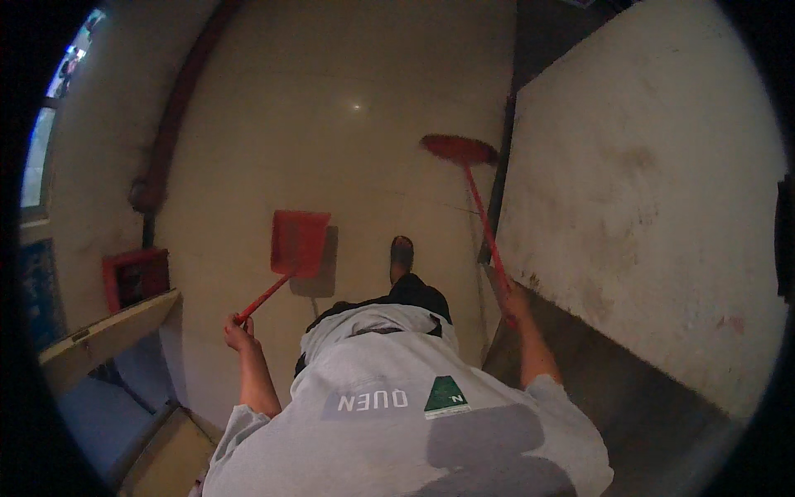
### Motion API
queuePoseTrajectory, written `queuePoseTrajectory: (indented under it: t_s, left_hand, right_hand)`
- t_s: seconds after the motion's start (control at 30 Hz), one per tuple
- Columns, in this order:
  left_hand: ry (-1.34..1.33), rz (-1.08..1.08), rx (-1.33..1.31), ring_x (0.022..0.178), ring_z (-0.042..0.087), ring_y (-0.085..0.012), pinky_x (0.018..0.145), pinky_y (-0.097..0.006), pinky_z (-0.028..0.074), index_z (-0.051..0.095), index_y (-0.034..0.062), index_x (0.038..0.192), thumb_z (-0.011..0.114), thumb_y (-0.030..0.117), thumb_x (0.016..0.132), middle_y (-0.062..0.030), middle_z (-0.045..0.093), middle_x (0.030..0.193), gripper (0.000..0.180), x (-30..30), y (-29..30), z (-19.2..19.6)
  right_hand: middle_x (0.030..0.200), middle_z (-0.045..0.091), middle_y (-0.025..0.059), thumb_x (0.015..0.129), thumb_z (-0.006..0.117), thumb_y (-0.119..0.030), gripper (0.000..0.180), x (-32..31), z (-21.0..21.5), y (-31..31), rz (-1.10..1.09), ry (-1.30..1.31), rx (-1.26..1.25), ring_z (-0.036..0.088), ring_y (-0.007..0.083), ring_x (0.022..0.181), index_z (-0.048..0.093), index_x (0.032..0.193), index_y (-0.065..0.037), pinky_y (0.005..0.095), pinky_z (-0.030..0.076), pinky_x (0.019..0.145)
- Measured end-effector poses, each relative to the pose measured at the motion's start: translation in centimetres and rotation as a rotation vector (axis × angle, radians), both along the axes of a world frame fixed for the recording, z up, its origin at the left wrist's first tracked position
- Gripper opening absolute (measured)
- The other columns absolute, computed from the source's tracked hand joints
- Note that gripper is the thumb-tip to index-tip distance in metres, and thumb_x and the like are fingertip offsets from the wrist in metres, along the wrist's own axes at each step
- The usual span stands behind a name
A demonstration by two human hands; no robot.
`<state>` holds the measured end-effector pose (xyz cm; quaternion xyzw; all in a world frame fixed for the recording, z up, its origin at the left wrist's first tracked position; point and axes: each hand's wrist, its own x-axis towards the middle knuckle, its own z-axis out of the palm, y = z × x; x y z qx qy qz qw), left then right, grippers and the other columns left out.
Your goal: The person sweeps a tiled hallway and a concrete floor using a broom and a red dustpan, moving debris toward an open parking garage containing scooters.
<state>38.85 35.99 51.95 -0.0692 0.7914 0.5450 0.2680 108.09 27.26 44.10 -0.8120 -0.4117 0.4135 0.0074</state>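
On the left, my left hand (pixel 240 333) is closed around the end of a red dustpan's handle. The dustpan (pixel 299 243) hangs ahead of me, its shadow on the floor beside it. My right hand (pixel 514 303) grips the red handle of a broom, whose shaft slants forward and to the left. The broom's dark red head (pixel 459 150) is farther off, close to the foot of a pale panel. Between the two tools, one dark shoe (pixel 402 255) shows on the floor.
A large stained white panel (pixel 638 199) stands along the right. At the left are a red box (pixel 137 278), a dark red pipe (pixel 178 108) by the wall and a pale wooden board (pixel 112 335). The tan floor (pixel 348 50) stretches ahead.
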Motion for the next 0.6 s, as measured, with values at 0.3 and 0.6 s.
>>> queuePoseTrajectory:
  t_s: [0.3,0.6]
  left_hand:
    - [0.072,0.035,0.020,0.081,0.061,-0.0277,0.070,-0.036,0.057,0.057,0.0008,0.092,0.059,0.015,0.080,-0.0114,0.057,0.094,0.019,2.7,0.6,3.5]
    - [0.057,0.054,0.022,0.079,0.061,-0.0275,0.069,-0.036,0.057,0.057,-0.0010,0.091,0.057,0.013,0.081,-0.0116,0.057,0.092,0.017,2.7,-0.3,-0.1]
  right_hand:
    - [0.085,0.062,0.0182,0.087,0.047,-0.024,0.033,5.3,-2.6,32.3,-0.389,0.248,-0.055,0.062,0.0315,0.068,0.056,0.114,-0.006,0.0426,0.051,0.059]
    - [0.107,0.060,0.0248,0.092,0.043,-0.030,0.043,0.5,-4.8,19.8,-0.068,0.051,0.257,0.057,0.0425,0.098,0.045,0.131,-0.012,0.0474,0.046,0.084]
